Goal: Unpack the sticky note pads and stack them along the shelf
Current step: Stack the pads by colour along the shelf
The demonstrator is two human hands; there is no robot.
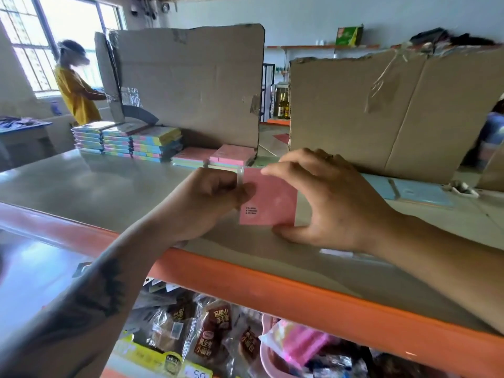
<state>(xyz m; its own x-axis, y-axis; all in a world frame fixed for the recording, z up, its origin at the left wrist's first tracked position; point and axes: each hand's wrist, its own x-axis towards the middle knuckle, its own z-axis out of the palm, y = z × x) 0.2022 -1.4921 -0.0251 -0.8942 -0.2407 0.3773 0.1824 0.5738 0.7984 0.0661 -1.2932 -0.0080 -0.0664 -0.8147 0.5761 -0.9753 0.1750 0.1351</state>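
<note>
Over the grey shelf top [95, 192] I hold a pink sticky note pad [272, 203] in a clear plastic wrapper. My left hand [207, 197] pinches the wrapper's flap at the pad's upper left corner. My right hand [327, 200] grips the pad from the right, fingers along its top edge and thumb under its bottom edge. Behind it lie pink pads [231, 155] flat on the shelf. Further left stand stacks of multicoloured pads [128, 140].
Two upright cardboard sheets [191, 85] [395, 113] stand at the back of the shelf. Blue flat items [414, 190] lie at the right. The shelf has an orange front rail [272, 290]; snack packets [212, 334] fill the level below. A person in yellow [76, 88] stands at the far left.
</note>
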